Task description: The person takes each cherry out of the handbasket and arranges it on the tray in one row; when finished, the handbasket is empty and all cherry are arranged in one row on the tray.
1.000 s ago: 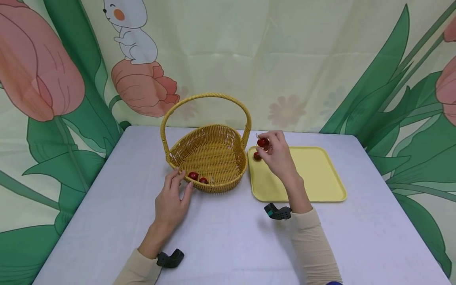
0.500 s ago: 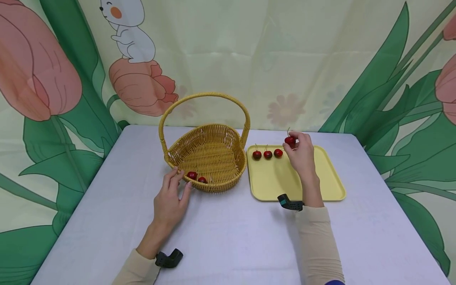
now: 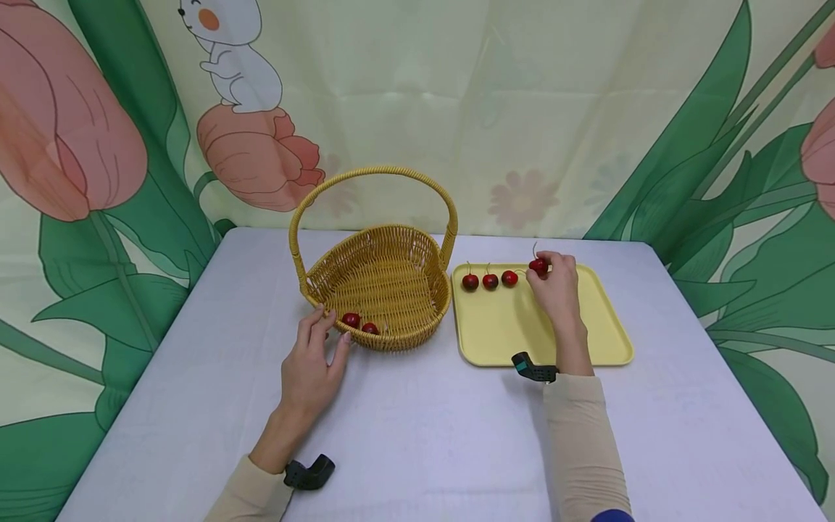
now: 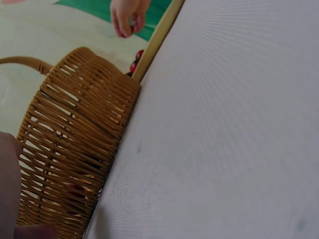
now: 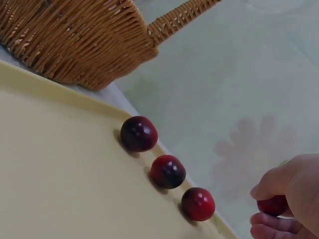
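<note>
My right hand [image 3: 557,290] pinches a dark red cherry [image 3: 538,267] with an upright stem, over the back part of the yellow tray [image 3: 509,341]. To its left, three cherries [image 5: 168,172] stand in a row along the tray's back edge. My left hand [image 3: 312,377] rests with relaxed fingertips on the front left rim of the woven basket [image 3: 385,283]. Two cherries [image 3: 351,320] lie inside the basket near that rim. In the left wrist view only parts of the left hand show, against the basket's outer side.
The basket's tall arched handle [image 3: 378,171] rises above it. A white cloth [image 3: 417,435] covers the table. Behind stands a printed backdrop [image 3: 522,130] with tulips and a white animal. Each wrist wears a black camera mount [image 3: 309,473].
My right hand has moved right along the tray with a cherry, then lowered slightly. Three cherries in the row now show in full. The left hand keeps its place on the basket rim.
</note>
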The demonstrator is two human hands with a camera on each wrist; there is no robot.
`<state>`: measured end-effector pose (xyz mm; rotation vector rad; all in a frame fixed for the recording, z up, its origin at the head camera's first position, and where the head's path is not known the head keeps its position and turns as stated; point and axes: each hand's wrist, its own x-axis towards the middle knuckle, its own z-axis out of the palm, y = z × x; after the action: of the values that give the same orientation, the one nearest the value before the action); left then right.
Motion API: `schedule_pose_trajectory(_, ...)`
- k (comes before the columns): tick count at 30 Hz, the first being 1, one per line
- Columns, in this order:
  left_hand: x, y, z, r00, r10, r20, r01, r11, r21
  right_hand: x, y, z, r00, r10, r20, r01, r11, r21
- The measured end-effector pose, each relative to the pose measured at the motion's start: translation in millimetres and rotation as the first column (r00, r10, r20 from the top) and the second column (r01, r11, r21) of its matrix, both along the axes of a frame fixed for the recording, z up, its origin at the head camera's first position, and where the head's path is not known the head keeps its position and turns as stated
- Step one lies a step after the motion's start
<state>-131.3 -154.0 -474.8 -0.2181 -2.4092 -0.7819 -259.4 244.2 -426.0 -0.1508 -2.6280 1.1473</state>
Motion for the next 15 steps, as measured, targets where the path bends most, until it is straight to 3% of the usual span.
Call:
schedule_pose_trajectory(10, -0.4, 0.2, -0.6, 1.0, -0.007, -0.017, 0.007, 1.0, -0.001, -3.9, 5, -12.9, 0.998, 0.01, 0.057, -0.013, 0.998, 0.055)
schedule_pose_trajectory(15, -1.1, 0.2, -1.9, 1.0, -0.004, -0.022, 0.004, 1.0, -0.004, -5.3, 7, -19.9, 0.992, 0.013, 0.125, -0.023, 0.996, 0.082)
